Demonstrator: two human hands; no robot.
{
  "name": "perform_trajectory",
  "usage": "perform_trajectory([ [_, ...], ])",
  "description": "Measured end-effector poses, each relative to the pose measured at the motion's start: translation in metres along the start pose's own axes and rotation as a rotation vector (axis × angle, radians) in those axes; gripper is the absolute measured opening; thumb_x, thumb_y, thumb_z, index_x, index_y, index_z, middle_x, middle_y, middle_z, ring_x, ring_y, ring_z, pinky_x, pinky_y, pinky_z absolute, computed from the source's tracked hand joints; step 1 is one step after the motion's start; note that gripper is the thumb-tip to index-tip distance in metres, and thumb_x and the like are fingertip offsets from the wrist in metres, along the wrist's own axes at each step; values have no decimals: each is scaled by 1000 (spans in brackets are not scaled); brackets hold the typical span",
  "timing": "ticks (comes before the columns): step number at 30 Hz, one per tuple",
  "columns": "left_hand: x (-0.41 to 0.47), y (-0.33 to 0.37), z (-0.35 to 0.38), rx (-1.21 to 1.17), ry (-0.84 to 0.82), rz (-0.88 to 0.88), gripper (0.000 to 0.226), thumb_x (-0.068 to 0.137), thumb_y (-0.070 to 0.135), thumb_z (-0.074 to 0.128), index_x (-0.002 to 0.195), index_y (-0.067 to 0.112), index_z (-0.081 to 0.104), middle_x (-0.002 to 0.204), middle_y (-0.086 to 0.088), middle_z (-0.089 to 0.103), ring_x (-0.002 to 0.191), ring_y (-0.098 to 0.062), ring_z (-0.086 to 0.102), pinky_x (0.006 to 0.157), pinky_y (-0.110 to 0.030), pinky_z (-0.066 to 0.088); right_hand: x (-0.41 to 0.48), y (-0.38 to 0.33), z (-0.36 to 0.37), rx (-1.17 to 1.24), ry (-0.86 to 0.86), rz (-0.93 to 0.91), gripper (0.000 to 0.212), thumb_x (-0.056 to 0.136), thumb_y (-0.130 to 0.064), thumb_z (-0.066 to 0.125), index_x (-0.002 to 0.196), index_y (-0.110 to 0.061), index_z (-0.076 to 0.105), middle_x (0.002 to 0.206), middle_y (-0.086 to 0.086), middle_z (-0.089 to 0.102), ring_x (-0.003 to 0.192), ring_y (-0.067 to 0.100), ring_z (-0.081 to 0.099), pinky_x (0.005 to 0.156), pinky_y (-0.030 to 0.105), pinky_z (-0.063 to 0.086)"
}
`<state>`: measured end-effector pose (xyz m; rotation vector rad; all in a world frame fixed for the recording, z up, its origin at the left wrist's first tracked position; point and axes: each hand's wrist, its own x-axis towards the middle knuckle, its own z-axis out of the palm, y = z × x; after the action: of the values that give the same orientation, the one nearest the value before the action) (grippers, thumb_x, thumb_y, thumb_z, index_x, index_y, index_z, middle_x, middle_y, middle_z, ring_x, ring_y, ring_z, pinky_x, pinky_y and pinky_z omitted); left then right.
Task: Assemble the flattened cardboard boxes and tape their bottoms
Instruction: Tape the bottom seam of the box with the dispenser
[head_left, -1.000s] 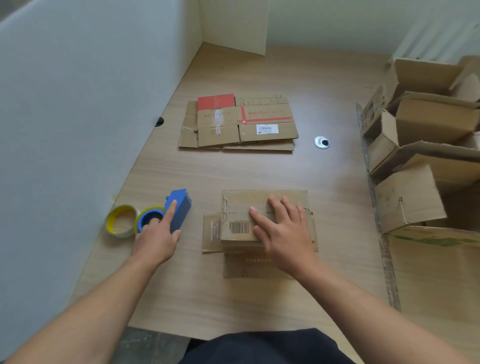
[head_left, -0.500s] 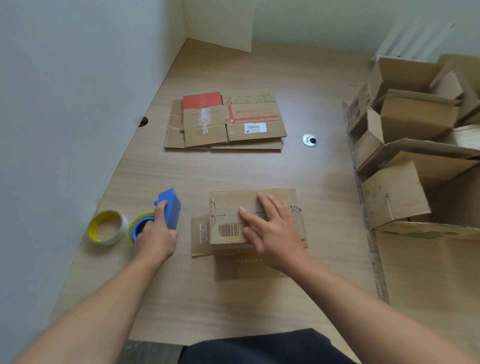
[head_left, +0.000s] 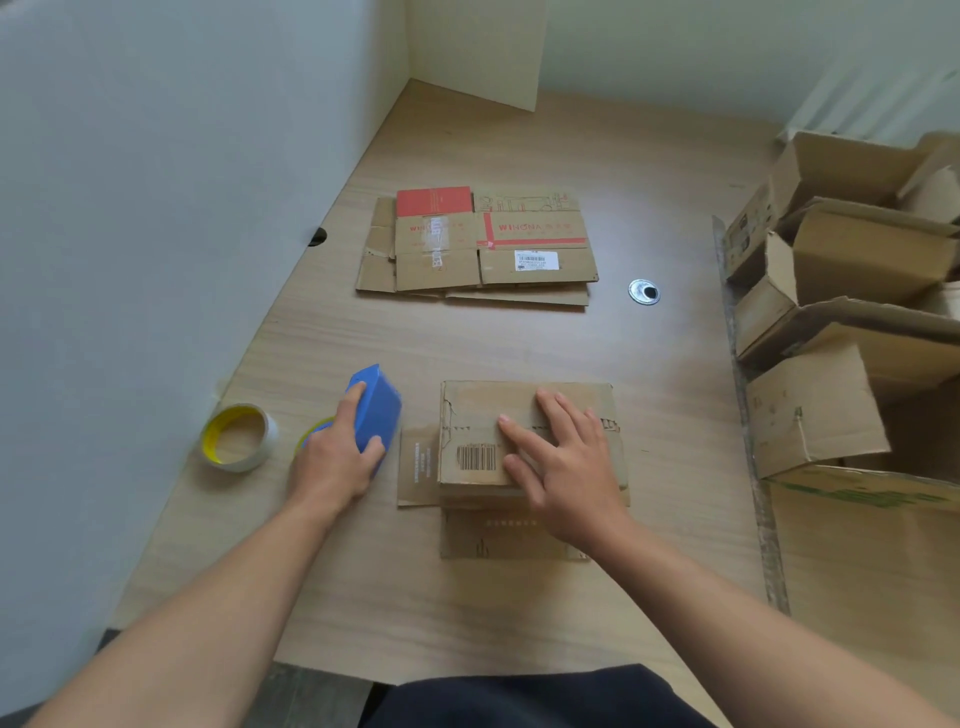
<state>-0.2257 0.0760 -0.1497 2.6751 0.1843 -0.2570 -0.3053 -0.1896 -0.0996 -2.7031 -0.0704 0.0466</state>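
Left hand now gripping blue dispenser, worn barcoded box pressed flat

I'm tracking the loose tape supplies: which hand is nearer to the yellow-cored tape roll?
Left. The left hand grips the blue tape dispenser just right of the roll; the right hand presses flat on the box, farther right.

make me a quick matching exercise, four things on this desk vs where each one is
Things:
1. blue tape dispenser
2. yellow-cored tape roll
3. flattened boxes stack
4. small box

Places:
A. far middle of the desk
B. under the right hand
C. in the left hand
D. alone near the left wall

Pairs: 1-C, 2-D, 3-A, 4-B
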Motion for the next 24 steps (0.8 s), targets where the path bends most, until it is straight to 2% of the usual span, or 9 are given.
perform_trajectory([
  [4, -16, 10, -30, -70, 35, 222, 71, 91, 36, 60, 146, 53, 18, 103, 0, 60, 85, -26, 54, 71, -38, 47, 1, 2, -3, 84, -9, 16, 46, 99, -46, 53, 144, -41, 48, 163, 3, 23, 152, 19, 10, 121, 34, -7],
  [7, -28, 15, -54, -77, 74, 365, 73, 90, 32, 66, 140, 58, 20, 111, 3, 68, 71, -24, 54, 66, -36, 45, 2, 1, -10, 277, 41, 61, 46, 99, -41, 55, 145, -39, 47, 160, -3, 32, 149, 13, 18, 122, 29, -3],
  [9, -36, 18, -69, -59, 96, 474, 73, 89, 29, 69, 140, 56, 25, 103, 6, 69, 59, -24, 51, 59, -33, 42, 2, 3, -16, 401, 56, 92, 47, 100, -40, 55, 146, -40, 44, 157, -9, 36, 146, 9, 23, 125, 38, 8],
  [12, -46, 30, -86, 4, 176, 673, 60, 83, 42, 59, 140, 45, 38, 77, 9, 61, 51, -14, 39, 49, -23, 33, 0, 8, -22, 546, 66, 89, 46, 100, -34, 56, 146, -37, 46, 149, -17, 42, 141, 5, 33, 120, 44, 25],
  [15, -51, 46, -90, 39, 170, 909, 56, 83, 40, 55, 138, 36, 45, 74, 11, 60, 66, -17, 46, 45, -23, 39, -1, 13, -26, 752, 68, 77, 44, 100, -29, 57, 141, -42, 48, 142, -24, 49, 133, -2, 43, 114, 35, 38],
  [17, -51, 56, -86, 53, 117, 1027, 55, 85, 37, 57, 139, 34, 46, 90, 9, 70, 71, -11, 55, 49, -26, 47, -3, 16, -28, 835, 54, 73, 43, 100, -29, 58, 137, -50, 47, 138, -32, 48, 131, -6, 44, 110, 27, 40],
  [19, -50, 68, -81, 90, 50, 1115, 56, 86, 34, 58, 140, 34, 46, 100, 8, 72, 76, -14, 63, 54, -29, 51, -4, 19, -30, 868, 45, 68, 43, 99, -30, 58, 134, -53, 47, 139, -31, 49, 132, -7, 44, 109, 25, 39],
  [24, -46, 91, -72, 187, -53, 1224, 58, 85, 29, 58, 141, 34, 43, 82, 5, 64, 65, -18, 57, 54, -29, 45, -5, 23, -36, 892, 30, 78, 46, 98, -30, 58, 129, -61, 45, 138, -30, 47, 131, -11, 41, 106, 14, 37],
])
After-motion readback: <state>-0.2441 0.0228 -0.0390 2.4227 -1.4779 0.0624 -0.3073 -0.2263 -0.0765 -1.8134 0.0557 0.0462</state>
